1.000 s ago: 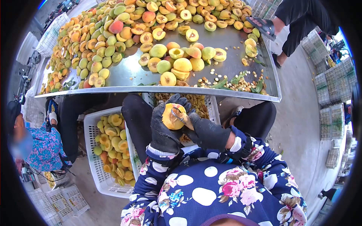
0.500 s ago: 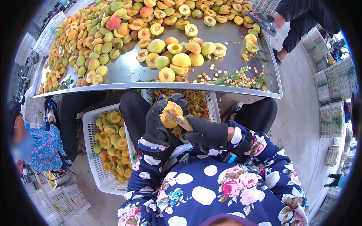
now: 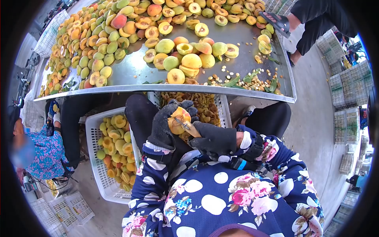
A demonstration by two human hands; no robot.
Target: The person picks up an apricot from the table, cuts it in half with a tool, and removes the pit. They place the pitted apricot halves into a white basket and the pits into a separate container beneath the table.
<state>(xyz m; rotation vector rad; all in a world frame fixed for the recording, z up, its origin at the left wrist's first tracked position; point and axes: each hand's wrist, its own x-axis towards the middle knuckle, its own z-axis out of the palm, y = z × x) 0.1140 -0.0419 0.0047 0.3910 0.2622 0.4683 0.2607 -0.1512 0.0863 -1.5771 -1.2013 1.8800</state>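
Observation:
My left hand [image 3: 161, 125], in a dark glove, has its fingers wrapped round a yellow peach [image 3: 175, 123] with a red blush and torn-looking flesh. In my right hand [image 3: 216, 139], also gloved, is a small knife-like tool [image 3: 192, 129] with a pale wooden handle. Its metal tip is at the peach's face. Both hands are above my lap, just this side of the metal table [image 3: 130, 77]. Beneath them a white crate [image 3: 224, 114] holds peach scraps, partly hidden by my hands.
Peach halves [image 3: 191, 61] and a large heap of peaches [image 3: 94, 47] lie on the table, with pits [image 3: 248, 85] and leaves at its front right. A white basket [image 3: 94, 152] of halves stands left of my leg. One person [image 3: 45, 156] sits at left; another's foot [image 3: 278, 23] shows at the table's far right.
The tool's tip has shifted slightly on the peach, and both hands have moved a little. The hold on each thing is unchanged.

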